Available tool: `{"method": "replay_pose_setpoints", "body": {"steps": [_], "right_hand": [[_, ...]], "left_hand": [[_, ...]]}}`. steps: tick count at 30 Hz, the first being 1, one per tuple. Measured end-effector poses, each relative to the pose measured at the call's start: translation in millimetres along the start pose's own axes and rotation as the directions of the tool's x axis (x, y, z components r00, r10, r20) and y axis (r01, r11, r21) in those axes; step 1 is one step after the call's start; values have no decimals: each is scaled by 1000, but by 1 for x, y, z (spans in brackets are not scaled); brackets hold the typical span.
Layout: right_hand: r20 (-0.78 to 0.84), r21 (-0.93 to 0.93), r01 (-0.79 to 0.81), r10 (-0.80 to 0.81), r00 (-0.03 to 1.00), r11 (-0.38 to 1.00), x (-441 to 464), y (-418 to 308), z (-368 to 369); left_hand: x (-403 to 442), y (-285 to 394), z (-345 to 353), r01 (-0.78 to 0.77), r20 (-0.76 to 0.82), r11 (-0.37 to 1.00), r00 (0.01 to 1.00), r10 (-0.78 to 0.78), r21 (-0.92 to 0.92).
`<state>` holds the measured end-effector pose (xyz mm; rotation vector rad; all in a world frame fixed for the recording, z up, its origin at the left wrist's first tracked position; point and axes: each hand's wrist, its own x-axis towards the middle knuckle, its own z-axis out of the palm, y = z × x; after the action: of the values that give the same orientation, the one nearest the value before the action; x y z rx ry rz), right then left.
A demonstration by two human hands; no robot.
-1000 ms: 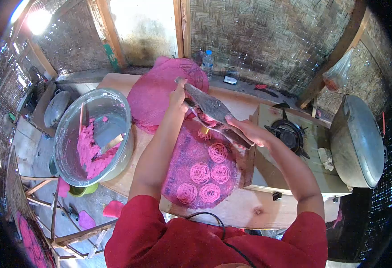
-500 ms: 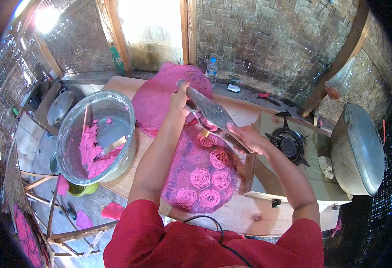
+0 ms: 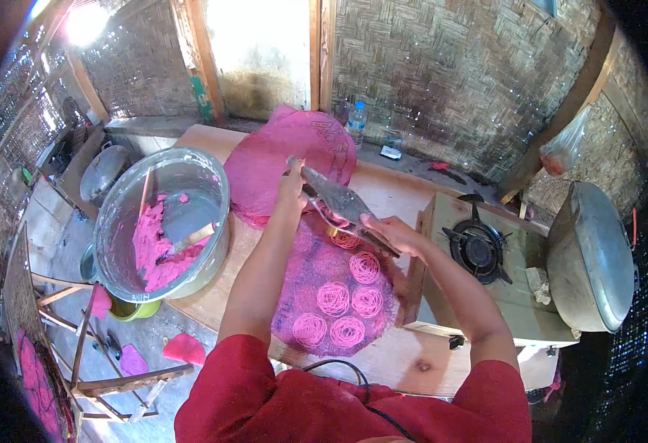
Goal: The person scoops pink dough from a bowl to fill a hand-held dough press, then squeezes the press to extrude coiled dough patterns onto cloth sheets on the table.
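My left hand (image 3: 291,186) is wrapped round the far left end of a dark two-part hand press (image 3: 347,201). My right hand (image 3: 398,235) grips the same tool at its near right end. Pink dough shows between its two halves, and a brass-coloured nozzle peeks out below. Right under it lies a coiled nest of pink strands (image 3: 346,241), partly covered by the press. Several more such nests, including one pink coil (image 3: 364,267), rest on a round pink-stained mesh mat (image 3: 302,295).
On the left stands a large basin (image 3: 224,214) with pink dough (image 3: 154,247) and a wooden-handled tool. Behind the mat is a pile of pink mats (image 3: 287,148). A gas stove (image 3: 479,251) and big metal pot (image 3: 597,258) are on the right. A water bottle (image 3: 356,118) stands behind.
My hands and the press have shifted slightly down and left, still over the far nest. The whole view has tilted a little. The nests look the same.
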<state>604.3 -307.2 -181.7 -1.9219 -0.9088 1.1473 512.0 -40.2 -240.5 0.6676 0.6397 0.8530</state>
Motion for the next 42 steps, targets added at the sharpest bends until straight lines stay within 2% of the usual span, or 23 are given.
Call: {"method": "replay_pose_setpoints", "body": {"steps": [1, 2, 4, 5, 6, 7, 8, 10, 11, 12, 14, 15, 19, 21, 22, 24, 26, 28, 31, 34, 38, 40, 42], "right_hand": [[87, 3, -70, 69, 994, 998, -2, -4, 0], [91, 1, -69, 69, 993, 998, -8, -7, -1], [199, 56, -71, 59, 978, 996, -26, -20, -6], [245, 120, -80, 49, 968, 990, -39, -29, -11], [249, 116, -82, 51, 967, 990, -51, -37, -17], [312, 226, -59, -14, 950, 972, -64, -42, -24], [362, 336, -41, -89, 928, 941, -75, -48, -29], [384, 372, -42, -113, 916, 927, -99, -59, -33], [406, 406, -41, -140, 903, 913, -105, -61, -35], [405, 403, -41, -139, 904, 914, -106, -59, -36], [485, 456, -174, -80, 871, 873, -103, -51, -38], [539, 459, -229, -64, 840, 858, -96, -43, -39], [588, 409, -367, 66, 806, 836, -74, -14, -31], [508, 317, -337, 141, 849, 886, -68, -13, -17], [419, 224, -319, 204, 885, 921, -67, -14, -9], [405, 181, -340, 245, 881, 923, -66, -18, -1], [364, 146, -339, 267, 892, 929, -63, -19, 3], [286, 49, -339, 312, 906, 940, -57, -22, 6], [180, 46, -161, 150, 972, 986, -50, -22, 17], [229, 126, -168, 136, 964, 978, -61, -33, 22], [270, 85, -263, 232, 935, 961, -86, -55, 8], [227, 35, -254, 240, 944, 967, -88, -59, 8], [119, -25, -152, 154, 981, 988, -79, -50, 9]], "left_hand": [[-5, 4, -8, 40, 20, 999, 999, -40, -9], [-10, 5, -13, 38, 16, 999, 999, -38, -9], [-34, 22, -13, 104, 183, 991, 979, -88, -81], [-47, 35, -8, 103, 178, 991, 980, -87, -84], [-63, 49, 1, 21, 242, 984, 970, 23, -179], [-79, 63, 10, -51, 293, 960, 947, 134, -276], [-97, 80, 22, -49, 293, 960, 947, 133, -276], [-120, 107, 41, -29, 356, 943, 922, 153, -331], [-94, 104, 27, 126, 671, 915, 719, 181, -382], [-103, 106, 36, 127, 671, 914, 718, 183, -385], [-134, 108, 64, 82, 574, 944, 809, 125, -320], [-122, 96, 59, 206, 616, 915, 785, 57, -347], [-86, 33, 29, 343, 508, 802, 859, -59, -488], [-51, -11, -7, 348, 643, 738, 751, 150, -578], [-52, -19, -13, 350, 643, 735, 752, 149, -580], [-53, -31, -21, 234, 422, 745, 904, 70, -625], [-48, -36, -27, 259, 410, 727, 911, 34, -636], [-42, -29, -28, 206, 410, 726, 905, 115, -657], [-42, 6, -20, 160, 420, 786, 897, 136, -597], [-59, 33, -13, 194, 431, 784, 896, 103, -590], [-74, 23, -11, 222, 397, 753, 916, 56, -619], [-70, 13, -11, 225, 403, 727, 912, 77, -648], [-62, 18, -7, 231, 418, 722, 904, 88, -652]]}}
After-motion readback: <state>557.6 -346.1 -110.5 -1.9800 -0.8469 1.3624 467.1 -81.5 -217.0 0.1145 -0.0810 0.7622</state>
